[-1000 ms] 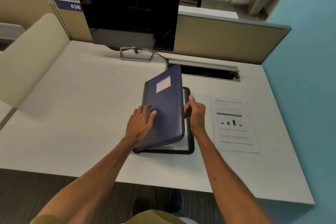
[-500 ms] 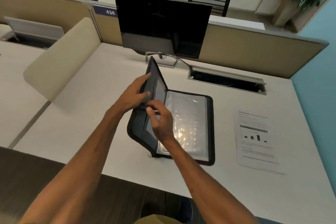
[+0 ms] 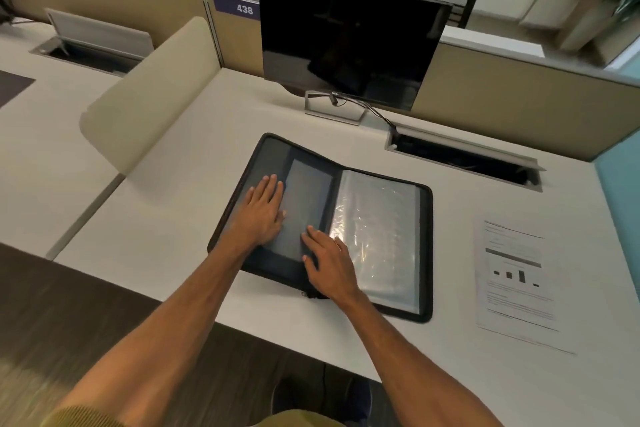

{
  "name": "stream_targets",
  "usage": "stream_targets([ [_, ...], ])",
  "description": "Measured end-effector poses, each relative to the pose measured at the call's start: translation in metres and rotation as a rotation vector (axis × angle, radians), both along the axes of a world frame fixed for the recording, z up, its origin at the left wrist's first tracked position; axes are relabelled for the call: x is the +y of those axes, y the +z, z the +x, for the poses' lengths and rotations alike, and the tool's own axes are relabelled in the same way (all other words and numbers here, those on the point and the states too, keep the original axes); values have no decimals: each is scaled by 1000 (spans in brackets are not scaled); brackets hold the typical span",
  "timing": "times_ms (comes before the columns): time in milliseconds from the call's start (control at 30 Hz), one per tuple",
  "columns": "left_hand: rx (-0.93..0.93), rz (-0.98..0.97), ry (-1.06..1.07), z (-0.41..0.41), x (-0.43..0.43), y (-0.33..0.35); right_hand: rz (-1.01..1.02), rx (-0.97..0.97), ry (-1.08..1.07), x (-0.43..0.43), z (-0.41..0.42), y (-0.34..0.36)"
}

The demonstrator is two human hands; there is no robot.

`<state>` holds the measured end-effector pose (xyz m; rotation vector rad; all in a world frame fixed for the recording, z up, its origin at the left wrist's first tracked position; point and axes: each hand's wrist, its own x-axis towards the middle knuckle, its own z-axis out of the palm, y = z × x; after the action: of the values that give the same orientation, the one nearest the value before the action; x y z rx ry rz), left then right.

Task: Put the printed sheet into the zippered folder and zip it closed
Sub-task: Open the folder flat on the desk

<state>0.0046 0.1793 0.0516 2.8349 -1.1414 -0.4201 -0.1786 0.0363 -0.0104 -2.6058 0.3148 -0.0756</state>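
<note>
The dark zippered folder (image 3: 427, 253) lies spread open flat on the white desk (image 3: 166, 218). Its left half is a dark inner cover with a pocket; its right half shows shiny clear plastic sleeves (image 3: 377, 229). My left hand (image 3: 261, 213) rests flat, fingers spread, on the left inner cover. My right hand (image 3: 327, 262) lies palm down across the spine near the folder's front edge, fingers apart. The printed sheet (image 3: 516, 281), white with a small bar chart, lies flat on the desk to the right of the folder, untouched.
A black monitor (image 3: 349, 42) on a silver stand sits behind the folder, its cable running to an open cable tray (image 3: 464, 159). A beige divider (image 3: 149, 94) bounds the left side, a teal wall (image 3: 620, 184) the right. The desk's front edge is just below my wrists.
The folder's cover has swung from nearly closed, through upright, to flat open on the left. Both hands followed it down and now press on the open folder.
</note>
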Motion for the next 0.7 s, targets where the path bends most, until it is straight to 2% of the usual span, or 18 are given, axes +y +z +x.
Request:
stream_targets([
  [233, 168, 51, -22, -30, -8, -52, -188, 93, 44, -5, -12, -21],
  [400, 198, 41, 8, -38, -8, -72, -240, 129, 53, -2, -11, -26],
  [600, 206, 39, 15, -38, -9, -77, -238, 158, 77, -5, -11, -27],
  [700, 189, 54, 42, -41, -17, -76, -164, 151, 98, -10, -12, -17],
])
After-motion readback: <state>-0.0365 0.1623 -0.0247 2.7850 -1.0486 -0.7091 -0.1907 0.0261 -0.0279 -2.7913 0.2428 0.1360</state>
